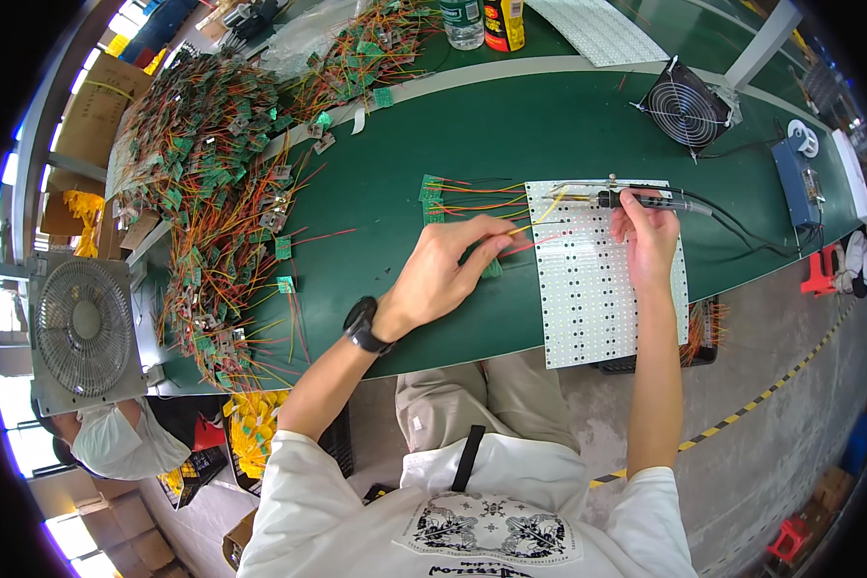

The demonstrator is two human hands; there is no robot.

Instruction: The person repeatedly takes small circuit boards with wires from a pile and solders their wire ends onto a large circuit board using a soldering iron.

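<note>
My left hand [445,268], with a black watch on its wrist, pinches a thin yellow wire [521,229] at the left edge of a white perforated-looking board [588,289]. In my right hand [650,243] is a soldering iron [609,199], its tip pointing left over the top part of that board. Small green circuit boards [433,197] lie just beyond my left hand. Red, yellow and black wires run from them to the white board's left edge. Part of another green board shows under my left fingers. The wire ends near the iron's tip are too small to make out.
A big heap of wired green circuit boards [212,125] covers the table's left side. At the back stand a bottle [463,24], a yellow-and-black can [504,24] and a small black fan [686,111]. A blue soldering station [798,181] sits at right, with the iron's cable nearby.
</note>
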